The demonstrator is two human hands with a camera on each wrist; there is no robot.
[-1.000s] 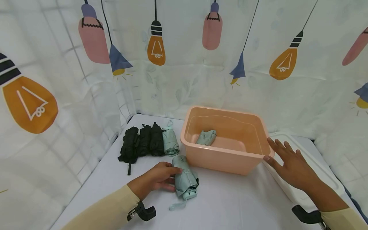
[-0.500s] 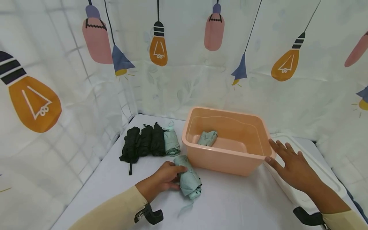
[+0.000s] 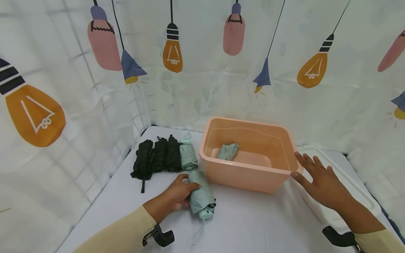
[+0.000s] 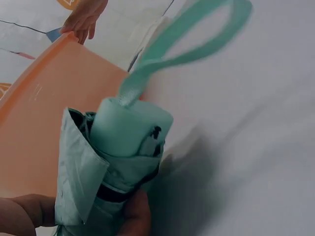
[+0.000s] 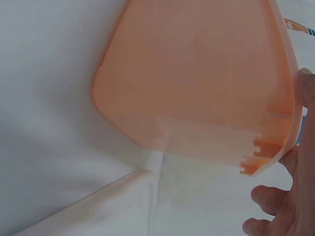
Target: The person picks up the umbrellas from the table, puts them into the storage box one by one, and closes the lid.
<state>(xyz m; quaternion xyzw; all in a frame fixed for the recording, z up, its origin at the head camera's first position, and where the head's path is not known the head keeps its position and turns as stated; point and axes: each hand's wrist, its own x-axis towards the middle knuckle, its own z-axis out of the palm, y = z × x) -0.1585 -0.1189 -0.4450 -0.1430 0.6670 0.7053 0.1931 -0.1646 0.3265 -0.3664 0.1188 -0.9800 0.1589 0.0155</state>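
My left hand (image 3: 175, 194) grips a mint-green folded umbrella (image 3: 201, 196) in front of the peach plastic bin (image 3: 240, 178). In the left wrist view the umbrella's handle end (image 4: 129, 129) points up the picture, its wrist strap (image 4: 197, 53) looping out; thumb and fingers wrap the cloth below. My right hand (image 3: 326, 186) is at the bin's right end, fingers spread and fairly straight, with thumb and fingertips at the rim (image 5: 295, 98) in the right wrist view. Inside the bin, toward its left, lies another mint-green folded bundle (image 3: 228, 151).
Left of the bin, three black folded umbrellas (image 3: 159, 155) and a mint-green one (image 3: 188, 157) lie side by side. A white lid (image 3: 348, 182) lies right of the bin, partly under my right arm. Printed curtains (image 3: 209, 88) rise behind the table (image 3: 253, 225).
The umbrella in my left hand shifted slightly right, then back left, and turned; its strap now trails straight below the handle. My right hand and the bin stayed put.
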